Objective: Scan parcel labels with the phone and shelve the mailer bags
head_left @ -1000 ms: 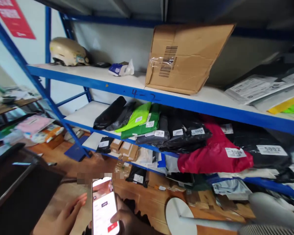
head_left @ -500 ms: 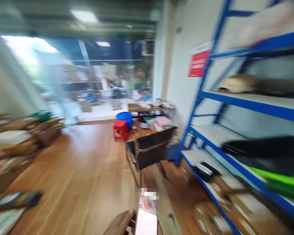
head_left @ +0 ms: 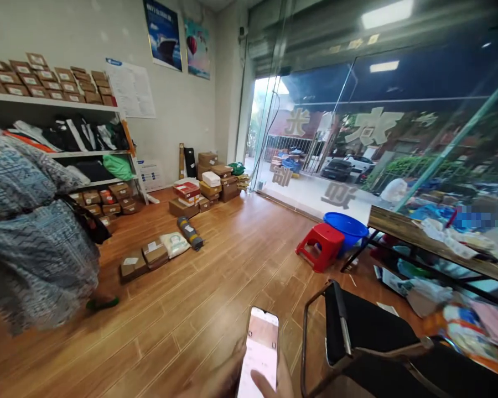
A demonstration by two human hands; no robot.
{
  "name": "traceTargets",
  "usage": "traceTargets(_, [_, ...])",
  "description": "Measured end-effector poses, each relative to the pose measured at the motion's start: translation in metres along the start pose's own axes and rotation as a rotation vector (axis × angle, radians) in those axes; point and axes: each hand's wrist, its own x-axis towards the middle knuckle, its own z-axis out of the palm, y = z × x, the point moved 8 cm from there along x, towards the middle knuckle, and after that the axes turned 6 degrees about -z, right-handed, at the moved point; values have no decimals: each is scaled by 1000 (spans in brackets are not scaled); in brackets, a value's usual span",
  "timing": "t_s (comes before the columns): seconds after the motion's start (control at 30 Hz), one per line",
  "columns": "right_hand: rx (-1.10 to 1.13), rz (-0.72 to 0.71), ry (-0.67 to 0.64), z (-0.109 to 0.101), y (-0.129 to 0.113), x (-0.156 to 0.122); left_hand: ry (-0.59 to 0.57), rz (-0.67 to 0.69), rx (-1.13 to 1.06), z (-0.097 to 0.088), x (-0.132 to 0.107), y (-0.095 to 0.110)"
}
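A phone (head_left: 259,354) with a lit white and pink screen is upright at the bottom middle of the view. My right hand (head_left: 283,383) holds it from the right and below, with the thumb lying on the lower screen. My left hand (head_left: 219,378) is a blurred shape against the phone's left edge; its fingers are smeared. Only small parts of both hands show above the picture's lower edge.
A person in patterned grey-blue clothing (head_left: 33,232) stands close at the left. A black chair (head_left: 357,331) is just right of the phone. A red stool (head_left: 321,246), a blue basin (head_left: 346,225), floor parcels (head_left: 149,254), stacked boxes (head_left: 207,185), wall shelves (head_left: 58,127) and a cluttered table (head_left: 431,243) surround the wooden floor.
The view has swung left, away from the blue parcel shelving, to the room and its glass front. The phone stays in my right hand; a person has come into view.
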Motion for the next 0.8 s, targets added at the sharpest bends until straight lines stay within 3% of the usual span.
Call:
traceTargets(0.1, [-149, 78, -64, 29, -14, 34, 134, -116, -9, -16, 1, 17])
traceTargets(0.27, [9, 175, -157, 67, -25, 99, 189, -15, -66, -54, 25, 57])
traceTargets(0.37, [29, 179, -200, 73, -27, 136, 188, 53, -77, -63, 48, 81])
traceTargets(0.53, [-61, 178, -288, 81, -29, 186, 370, 165, -90, -77, 75, 112])
traceTargets(0.8, [88, 283, -626, 103, -44, 218, 525, 274, -174, -99, 92, 136])
